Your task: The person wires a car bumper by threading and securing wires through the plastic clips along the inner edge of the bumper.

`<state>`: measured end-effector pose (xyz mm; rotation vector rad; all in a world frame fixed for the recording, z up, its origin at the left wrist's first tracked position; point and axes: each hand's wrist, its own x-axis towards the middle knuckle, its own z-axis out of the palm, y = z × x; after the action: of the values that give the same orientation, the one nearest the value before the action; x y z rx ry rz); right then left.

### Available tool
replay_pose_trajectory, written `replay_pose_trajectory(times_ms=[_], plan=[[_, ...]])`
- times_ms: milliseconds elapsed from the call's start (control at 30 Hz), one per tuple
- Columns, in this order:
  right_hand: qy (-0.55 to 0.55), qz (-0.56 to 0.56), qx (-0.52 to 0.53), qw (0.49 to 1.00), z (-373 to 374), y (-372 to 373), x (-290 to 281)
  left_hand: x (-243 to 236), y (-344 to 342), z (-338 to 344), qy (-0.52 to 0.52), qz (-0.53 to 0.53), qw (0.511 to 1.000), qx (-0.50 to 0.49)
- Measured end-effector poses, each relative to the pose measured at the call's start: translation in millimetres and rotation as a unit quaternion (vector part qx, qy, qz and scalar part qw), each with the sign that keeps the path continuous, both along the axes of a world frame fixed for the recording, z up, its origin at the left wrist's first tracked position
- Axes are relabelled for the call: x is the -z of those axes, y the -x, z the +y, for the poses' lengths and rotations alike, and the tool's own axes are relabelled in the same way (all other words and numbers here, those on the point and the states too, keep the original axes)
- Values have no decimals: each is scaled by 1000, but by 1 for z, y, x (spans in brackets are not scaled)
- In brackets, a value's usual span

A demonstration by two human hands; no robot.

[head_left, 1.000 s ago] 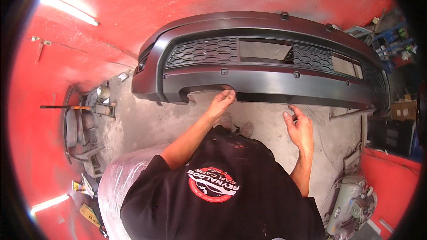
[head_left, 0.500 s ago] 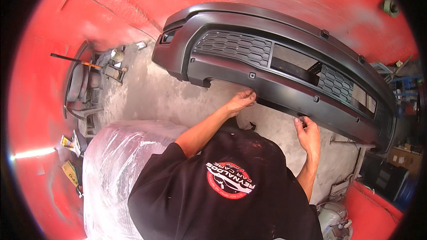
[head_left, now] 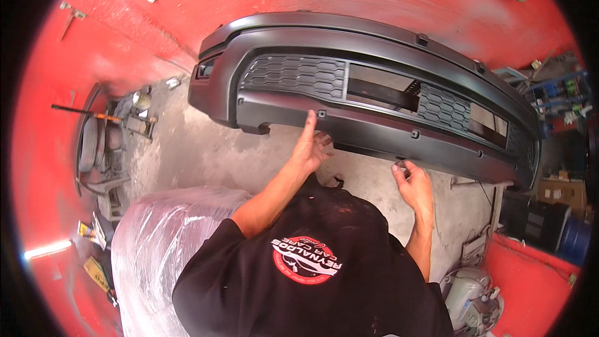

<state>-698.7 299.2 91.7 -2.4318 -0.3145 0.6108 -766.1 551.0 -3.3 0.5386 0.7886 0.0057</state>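
Observation:
A large dark grey car bumper [head_left: 368, 123] with honeycomb grille panels [head_left: 293, 76] stretches across the view ahead of me. At its lower edge, left of the middle, is my left hand [head_left: 310, 150]. One digit points up along the bumper face beside a small square clip hole [head_left: 321, 114], and the other fingers are spread. Further right, just below the same edge, my right hand [head_left: 413, 186] is closed in a pinch. A small dark bit shows at its fingertips, too small to name.
Plastic-wrapped bulk [head_left: 168, 224] stands at the left below. A floor jack with a long handle [head_left: 93, 112] and tyres [head_left: 90, 143] lie by the left red wall. Cardboard boxes [head_left: 561, 192], a blue drum [head_left: 577, 237] and a grey machine [head_left: 468, 302] are at the right.
My left hand has opened from a pinch at the bumper's lower edge, raising a digit along its face. My right hand keeps its pinch. The whole view has shifted somewhat.

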Motion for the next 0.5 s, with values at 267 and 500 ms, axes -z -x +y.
replay_pose_trajectory(times_ms=[267, 500], plan=[[46, 36, -16, 998, -9, 16, 25, -19, -14, -3, -37, 8, 998, -49], [21, 35, 1, 999, -9, 11, 21, -1, -7, 9, -33, -20, 999, -2]])
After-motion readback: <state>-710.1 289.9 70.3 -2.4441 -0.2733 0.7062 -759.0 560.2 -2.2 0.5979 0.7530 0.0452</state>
